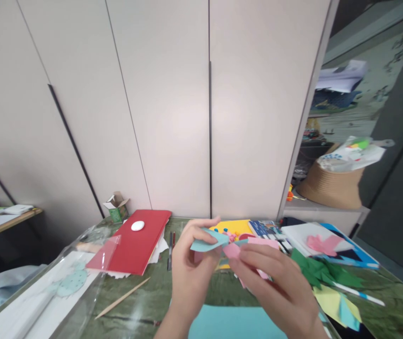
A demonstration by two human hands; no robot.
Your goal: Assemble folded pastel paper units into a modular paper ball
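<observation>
Blue paper [208, 241] is raised just below the middle of the frame, above the table, and from my end I judge that the step in hand is shaping or joining small paper pieces in the air. My left hand [191, 270] pinches the blue paper between thumb and bent fingers, with one finger stretched out above it toward the centre. My right hand [281, 278] comes in from the lower right, its fingertips closed on a small pink piece [232, 251] right beside the blue paper's right end. I cannot tell whether the two pieces touch or are already joined; the fingers cover that spot and the view is soft. More pink paper [263, 242] shows just past the right fingers, and I cannot make out whether it belongs to the same piece.

To my eye the next move calls for a steady left pinch and a fine, light adjustment by the right fingertips, meeting edge to edge without creasing. Thin paper like this probably bends under a hard squeeze, so I would favour small motions.

Under the hands, at the bottom centre, lies a blue sheet [236, 324]. At left centre I see a red folder [135, 249] with a white disc [137, 226] on it, and a wooden stick [122, 298] below. Toward the lower right are green paper [323, 269] and a pen [359, 294].
</observation>
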